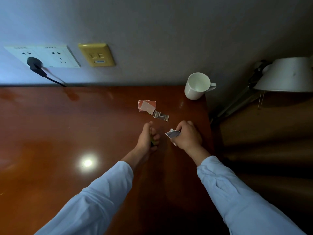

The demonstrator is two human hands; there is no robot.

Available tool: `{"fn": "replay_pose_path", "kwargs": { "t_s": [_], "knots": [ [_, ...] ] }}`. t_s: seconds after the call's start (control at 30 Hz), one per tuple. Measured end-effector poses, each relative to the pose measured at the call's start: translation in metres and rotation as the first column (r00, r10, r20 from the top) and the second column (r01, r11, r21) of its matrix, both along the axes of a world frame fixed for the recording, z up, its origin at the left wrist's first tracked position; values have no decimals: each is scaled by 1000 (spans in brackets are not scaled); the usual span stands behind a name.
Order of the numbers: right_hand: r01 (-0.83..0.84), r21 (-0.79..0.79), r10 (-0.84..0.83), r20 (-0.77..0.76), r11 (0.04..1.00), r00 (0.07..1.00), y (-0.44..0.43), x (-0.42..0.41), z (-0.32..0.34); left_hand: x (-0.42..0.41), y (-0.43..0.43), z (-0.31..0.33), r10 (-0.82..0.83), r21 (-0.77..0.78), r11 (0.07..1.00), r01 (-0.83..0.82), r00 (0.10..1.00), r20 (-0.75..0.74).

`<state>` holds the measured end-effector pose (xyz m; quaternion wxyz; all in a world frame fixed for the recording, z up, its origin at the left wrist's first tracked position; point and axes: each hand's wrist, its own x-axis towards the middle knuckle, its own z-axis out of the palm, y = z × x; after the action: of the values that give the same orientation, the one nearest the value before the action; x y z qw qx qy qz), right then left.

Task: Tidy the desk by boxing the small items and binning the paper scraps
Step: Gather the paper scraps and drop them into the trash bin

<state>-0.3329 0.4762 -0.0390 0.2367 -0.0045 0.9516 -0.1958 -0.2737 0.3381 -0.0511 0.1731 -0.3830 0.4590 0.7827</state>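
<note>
My right hand (187,135) grips a torn paper scrap (172,133), grey and white, just above the brown desk (67,133). My left hand (148,138) is curled round a small dark and yellow-green item (153,142), mostly hidden by the fingers. Beyond both hands, more paper scraps lie on the desk: a red and white piece (146,106) and a grey strip (160,116) touching it.
A white mug (197,86) stands at the desk's far right corner. A white desk lamp (286,75) hangs to the right, past the desk's edge. Wall sockets (44,55) with a black plug (34,64) sit at the back left.
</note>
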Motion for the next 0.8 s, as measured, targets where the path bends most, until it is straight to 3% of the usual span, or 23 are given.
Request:
{"fn": "replay_pose_path", "kwargs": {
  "t_s": [0.1, 0.17, 0.23, 0.3, 0.4, 0.5, 0.6, 0.67, 0.8],
  "knots": [
    [45, -162, -30, 98, 986, 995, 3, 3, -2, -3, 0, 0, 6, -25, 1000, -6, 1000, 5],
    [197, -349, -130, 206, 916, 970, 5, 7, -1, -6, 1, -2, 42, -9, 999, -41, 998, 39],
    [420, -494, -265, 354, 761, 897, 8, 12, 5, -9, 2, -2, 57, -33, 998, -55, 996, 66],
    [615, -575, -348, 513, 540, 785, 11, 16, 11, -12, 4, -2, 32, -105, 994, -26, 998, 55],
    [757, -597, -380, 657, 267, 652, 16, 19, 16, -17, 11, -4, -132, -323, 939, 116, 991, -29],
    [784, -599, -400, 686, 164, 608, 21, 21, 17, -18, 15, -9, -438, -630, 721, 291, 895, -88],
    [776, -601, -433, 658, 190, 616, 27, 21, 16, -18, 15, -12, -699, -880, 309, 361, 714, 47],
    [775, -594, -450, 643, 216, 619, 29, 20, 14, -22, 14, -11, -758, -935, 114, 335, 638, 136],
    [806, -564, -421, 697, 178, 581, 29, 20, 13, -31, 15, -9, -777, -945, -69, 320, 577, 252]
  ]
}}
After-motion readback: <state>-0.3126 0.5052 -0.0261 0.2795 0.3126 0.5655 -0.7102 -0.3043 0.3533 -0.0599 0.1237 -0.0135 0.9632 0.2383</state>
